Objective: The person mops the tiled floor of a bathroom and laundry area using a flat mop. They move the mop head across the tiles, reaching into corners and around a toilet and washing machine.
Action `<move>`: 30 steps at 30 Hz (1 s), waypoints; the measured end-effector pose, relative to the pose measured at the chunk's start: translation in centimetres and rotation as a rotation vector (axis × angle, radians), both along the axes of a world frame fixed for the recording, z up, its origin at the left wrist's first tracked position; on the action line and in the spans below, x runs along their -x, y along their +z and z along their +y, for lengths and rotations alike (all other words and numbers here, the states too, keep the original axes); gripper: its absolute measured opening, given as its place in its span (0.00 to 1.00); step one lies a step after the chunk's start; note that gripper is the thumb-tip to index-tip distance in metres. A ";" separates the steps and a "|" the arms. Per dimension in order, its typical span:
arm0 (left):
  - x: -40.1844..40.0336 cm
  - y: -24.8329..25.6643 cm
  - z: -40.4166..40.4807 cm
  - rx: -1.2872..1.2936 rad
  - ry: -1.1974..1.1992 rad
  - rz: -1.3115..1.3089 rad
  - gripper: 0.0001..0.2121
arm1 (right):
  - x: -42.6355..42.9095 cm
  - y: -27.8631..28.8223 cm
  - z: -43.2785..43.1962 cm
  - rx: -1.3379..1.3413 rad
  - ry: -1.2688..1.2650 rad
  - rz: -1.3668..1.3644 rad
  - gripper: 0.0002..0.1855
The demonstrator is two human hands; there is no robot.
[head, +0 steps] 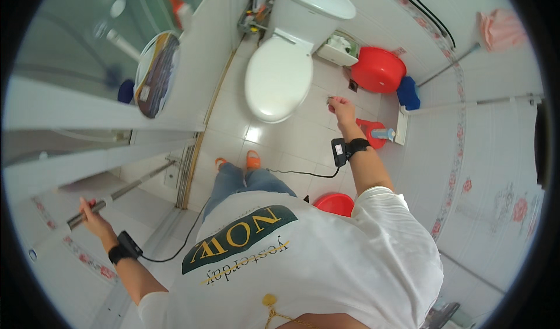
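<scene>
On the left side, my left hand (91, 218) is closed around a metal pole (140, 181) with pale sleeve sections. It slants up towards a small pale panel in the wall; what its far end is, I cannot tell. My right hand (343, 110) reaches forward over the tiled floor (302, 141), right of the white toilet (280, 82). Thumb and fingertips pinch a small dark wispy clump (329, 100), perhaps hair. The toilet's lid is down. A dark floor drain (353, 85) lies just beyond the right hand.
Beside the toilet stand a white waste bin (339, 51) and a red basin (378, 70). A blue item (408, 93) and a red dustpan-like piece (369, 127) with a light blue bottle (383, 134) lie along the right wall. Another red basin (334, 203) sits nearby.
</scene>
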State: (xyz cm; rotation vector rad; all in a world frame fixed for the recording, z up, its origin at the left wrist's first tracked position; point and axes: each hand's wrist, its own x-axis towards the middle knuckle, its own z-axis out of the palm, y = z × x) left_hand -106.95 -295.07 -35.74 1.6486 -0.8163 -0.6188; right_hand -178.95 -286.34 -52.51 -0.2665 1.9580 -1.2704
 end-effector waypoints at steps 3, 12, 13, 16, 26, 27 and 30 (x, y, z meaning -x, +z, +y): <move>-4.2 1.5 -0.8 0.081 0.113 -0.150 0.14 | 4.3 -1.2 0.4 0.093 0.035 0.080 0.05; -5.6 11.0 -2.0 -0.059 0.295 -0.451 0.27 | 11.2 1.8 -3.8 0.120 -0.113 0.170 0.04; -6.2 11.3 -1.6 -0.031 0.301 -0.431 0.27 | 11.8 1.7 -4.7 0.079 -0.122 0.188 0.03; -8.1 13.2 0.8 -0.177 0.331 -0.388 0.26 | 14.4 -0.8 -6.5 -0.004 -0.126 0.245 0.03; -8.0 16.8 9.1 -0.331 0.503 -0.109 0.29 | 21.4 -8.1 -10.4 -0.295 0.149 0.476 0.08; -10.0 17.1 10.0 -0.341 0.525 -0.112 0.29 | 22.0 -8.7 -10.7 -0.350 0.195 0.479 0.12; -14.3 17.9 11.9 -0.444 0.563 0.051 0.30 | 22.5 -9.0 -11.3 -0.374 0.205 0.545 0.13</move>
